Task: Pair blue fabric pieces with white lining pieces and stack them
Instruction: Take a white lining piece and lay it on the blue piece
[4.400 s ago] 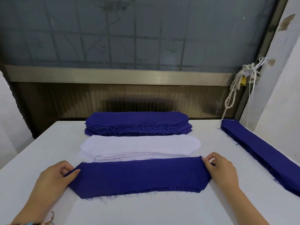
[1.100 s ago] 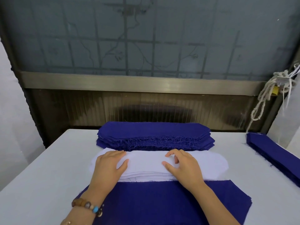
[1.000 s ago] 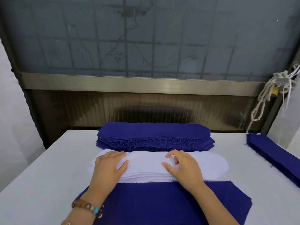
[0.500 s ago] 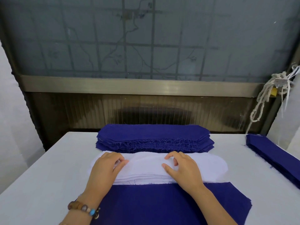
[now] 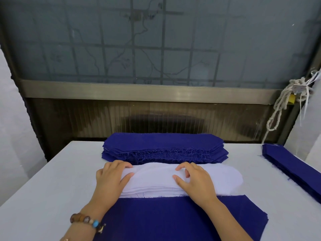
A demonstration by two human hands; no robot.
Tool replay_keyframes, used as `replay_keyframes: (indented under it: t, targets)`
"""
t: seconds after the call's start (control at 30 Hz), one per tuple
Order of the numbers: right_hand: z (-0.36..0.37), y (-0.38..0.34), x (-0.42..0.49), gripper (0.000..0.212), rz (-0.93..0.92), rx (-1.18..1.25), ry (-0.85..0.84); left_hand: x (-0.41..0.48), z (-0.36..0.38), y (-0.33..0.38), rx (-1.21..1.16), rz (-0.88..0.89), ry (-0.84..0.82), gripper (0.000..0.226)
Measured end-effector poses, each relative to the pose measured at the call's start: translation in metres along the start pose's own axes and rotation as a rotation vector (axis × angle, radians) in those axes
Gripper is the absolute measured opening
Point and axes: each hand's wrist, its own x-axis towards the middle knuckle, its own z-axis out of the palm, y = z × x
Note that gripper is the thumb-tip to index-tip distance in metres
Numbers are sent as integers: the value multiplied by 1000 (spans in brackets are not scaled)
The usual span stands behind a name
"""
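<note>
Head view: both grips lie on the white stack (image 5: pixel 152 181), which sits mid-surface (image 5: pixel 43 188) between the back blue stack (image 5: pixel 163 145) and the single blue piece (image 5: pixel 173 221) spread nearest the person. The white stack's near edge meets that piece's far edge; whether they overlap I cannot tell. The left grip (image 5: pixel 112 180) rests flat over the stack's left end, with its fingers relaxed and reaching the far edge and its thumb on top. The right grip (image 5: pixel 195 184) sits right of centre, fingers arched with their tips on the top layer and the thumb spread apart. No layer shows pinched between them. A side blue stack (image 5: pixel 295 174) lies well apart at the right.

The step looks to be freeing one lining to lay on the blue piece. Thin layers probably cling, so the right fingertips should drag the top layer toward the thumb to raise a ripple, then pinch that ripple alone. The left grip is best kept pressing down so the rest stays square. A check for a second clinging layer is wise before lifting. The lining should then go down on the blue piece with long edges and shaped ends matched.
</note>
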Motion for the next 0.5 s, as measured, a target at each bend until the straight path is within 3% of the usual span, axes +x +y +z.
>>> replay_keyframes:
  t: [0.27,0.5]
  targets:
    - [1,2,0,23,0,-3,1,1,-1,2,-101,-8,38,3]
    - [1,1,1,22,-2,-4,6,-1,-8,14,-86,81,109,6]
